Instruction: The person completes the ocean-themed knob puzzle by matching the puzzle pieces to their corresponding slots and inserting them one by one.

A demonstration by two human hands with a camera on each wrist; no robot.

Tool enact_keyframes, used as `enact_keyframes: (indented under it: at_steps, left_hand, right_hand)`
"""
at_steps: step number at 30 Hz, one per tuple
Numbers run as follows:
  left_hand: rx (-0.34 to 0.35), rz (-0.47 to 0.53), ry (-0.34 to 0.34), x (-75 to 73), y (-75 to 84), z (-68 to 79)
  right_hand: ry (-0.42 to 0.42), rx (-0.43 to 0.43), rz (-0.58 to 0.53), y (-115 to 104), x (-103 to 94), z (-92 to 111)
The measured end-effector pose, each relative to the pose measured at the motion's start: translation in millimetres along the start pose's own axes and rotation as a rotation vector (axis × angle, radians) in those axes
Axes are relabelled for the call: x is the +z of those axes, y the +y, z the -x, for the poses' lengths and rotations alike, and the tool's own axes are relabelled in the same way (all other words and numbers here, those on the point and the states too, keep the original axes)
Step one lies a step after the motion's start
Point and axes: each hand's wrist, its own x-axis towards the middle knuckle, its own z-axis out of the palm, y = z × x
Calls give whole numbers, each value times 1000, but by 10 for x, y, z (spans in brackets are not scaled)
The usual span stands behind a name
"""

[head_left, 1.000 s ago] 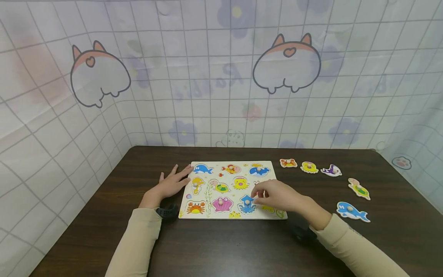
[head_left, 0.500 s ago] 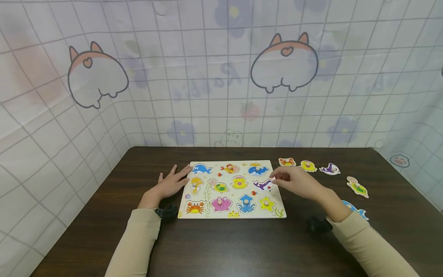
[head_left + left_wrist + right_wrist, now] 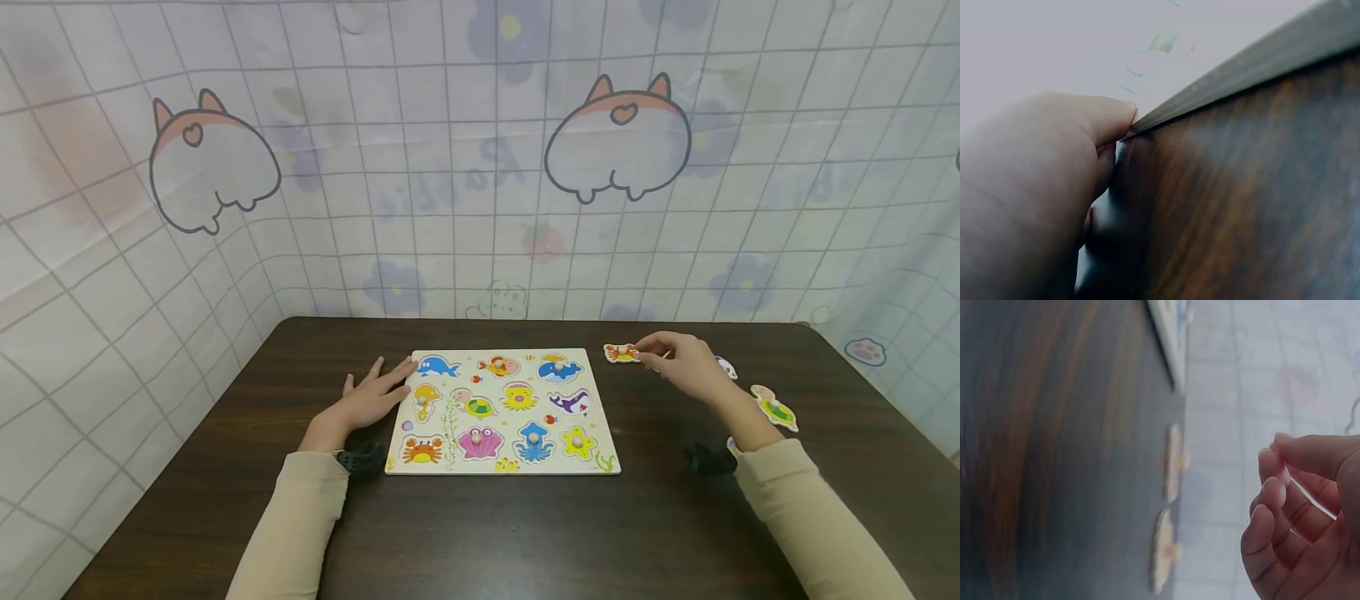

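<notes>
A white wooden peg puzzle board point(image 3: 506, 462) with sea-animal pictures lies on the table. My left hand point(image 3: 367, 402) rests at its left edge with fingers spread, the fingertips touching the board. In the left wrist view the thumb point(image 3: 1110, 115) lies against the board's edge. My right hand point(image 3: 686, 364) is over the loose pieces right of the board, beside the crab piece point(image 3: 621, 353). In the right wrist view its fingers are loosely bent, thumb tip near the index fingertip, holding nothing. The yellow octopus piece point(image 3: 1162, 553) is hidden by this hand in the head view.
The purple whale piece point(image 3: 725, 367), partly covered, and the turtle piece point(image 3: 776, 408) lie to the right. My right forearm covers most of the blue whale piece. The dark wooden table point(image 3: 510, 533) ends at a cloth backdrop point(image 3: 465, 217).
My right hand has moved from the board's lower right, off past its right edge, to the loose pieces. It uncovered the starfish and the purple whale picture. My left hand has stayed put.
</notes>
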Motion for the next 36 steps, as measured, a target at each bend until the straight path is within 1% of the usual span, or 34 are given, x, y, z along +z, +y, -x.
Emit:
enact_keyframes:
  at_steps: [7, 16, 21, 25, 31, 36]
  left_hand:
    - [7, -1, -2, 2, -13, -9]
    - [-3, -7, 1, 4, -7, -5]
    - [0, -3, 0, -2, -2, 1]
    - [1, 0, 3, -3, 0, 1]
    - [1, -6, 8, 1, -9, -6]
    - [1, -7, 2, -4, -4, -2]
  right_hand:
    - [-32, 78, 24, 252, -76, -70]
    - [-57, 160, 74, 450, -105, -171]
    - [-81, 221, 109, 484, -116, -212]
    - [-99, 252, 126, 491, -130, -246]
    - [-129, 291, 137, 505, -154, -261]
    - [-134, 298, 150, 521, -144, -246]
